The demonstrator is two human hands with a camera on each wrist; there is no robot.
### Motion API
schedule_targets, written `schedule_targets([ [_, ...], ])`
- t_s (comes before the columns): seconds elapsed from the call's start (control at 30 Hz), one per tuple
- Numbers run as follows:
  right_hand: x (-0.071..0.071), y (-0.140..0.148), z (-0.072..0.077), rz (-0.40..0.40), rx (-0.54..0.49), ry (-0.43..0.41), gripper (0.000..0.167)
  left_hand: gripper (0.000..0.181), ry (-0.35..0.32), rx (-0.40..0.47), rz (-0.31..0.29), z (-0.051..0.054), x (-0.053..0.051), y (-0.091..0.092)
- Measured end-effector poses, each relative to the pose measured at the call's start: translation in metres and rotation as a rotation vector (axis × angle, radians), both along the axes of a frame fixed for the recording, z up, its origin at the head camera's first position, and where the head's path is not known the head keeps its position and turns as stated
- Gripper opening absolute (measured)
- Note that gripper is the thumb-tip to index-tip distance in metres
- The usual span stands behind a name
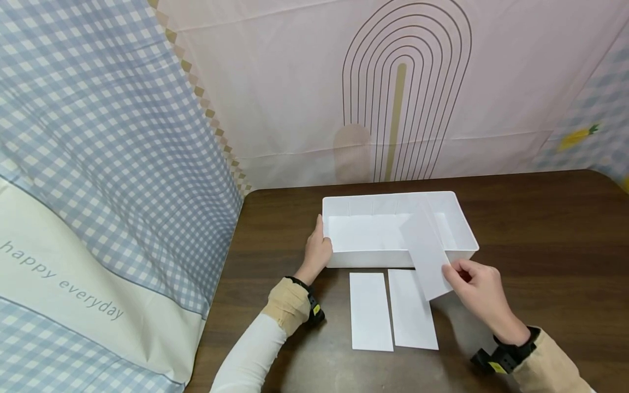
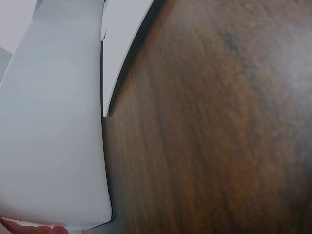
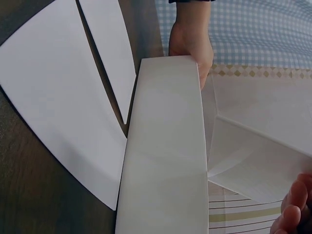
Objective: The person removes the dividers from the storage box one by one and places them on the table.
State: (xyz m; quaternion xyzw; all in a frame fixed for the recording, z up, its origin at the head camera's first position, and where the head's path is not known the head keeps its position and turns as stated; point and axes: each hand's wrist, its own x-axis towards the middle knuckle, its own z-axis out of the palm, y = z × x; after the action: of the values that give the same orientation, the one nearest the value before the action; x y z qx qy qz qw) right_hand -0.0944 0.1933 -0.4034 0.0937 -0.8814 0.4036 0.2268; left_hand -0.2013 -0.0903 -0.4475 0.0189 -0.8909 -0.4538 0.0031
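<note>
A white rectangular box [image 1: 373, 258] with an open top sits on the brown table. My left hand [image 1: 316, 251] holds the box at its left end, one finger stretched along the outer wall; only its fingertips show in the left wrist view. A thin white panel [image 1: 428, 262] slants over the box's front rim, its upper part reaching over the inside. My right hand [image 1: 479, 286] pinches this panel by its near right edge, between thumb and fingers. Two more flat white panels, a left one [image 1: 371, 314] and a right one [image 1: 411, 322], lie side by side before the box.
The dark wooden table [image 1: 550, 234] extends to both sides of the box. Behind its back edge hangs a pale cloth [image 1: 285, 93] with arch lines. A blue checked cloth [image 1: 123, 136] hangs down at the left.
</note>
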Motion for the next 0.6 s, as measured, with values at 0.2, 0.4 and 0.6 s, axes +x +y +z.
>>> schedule_targets([
  [0.2,0.006,0.003,0.000,-0.001,-0.004,-0.001,0.025,0.062,0.001,-0.006,-0.003,0.001,0.000,0.000],
  [0.4,0.010,0.006,-0.002,-0.010,-0.027,0.013,0.028,0.062,0.008,-0.004,-0.002,0.001,0.000,0.000],
  [0.6,0.014,0.009,-0.004,-0.006,-0.026,0.029,0.028,0.062,0.004,-0.001,0.003,0.001,0.000,0.000],
])
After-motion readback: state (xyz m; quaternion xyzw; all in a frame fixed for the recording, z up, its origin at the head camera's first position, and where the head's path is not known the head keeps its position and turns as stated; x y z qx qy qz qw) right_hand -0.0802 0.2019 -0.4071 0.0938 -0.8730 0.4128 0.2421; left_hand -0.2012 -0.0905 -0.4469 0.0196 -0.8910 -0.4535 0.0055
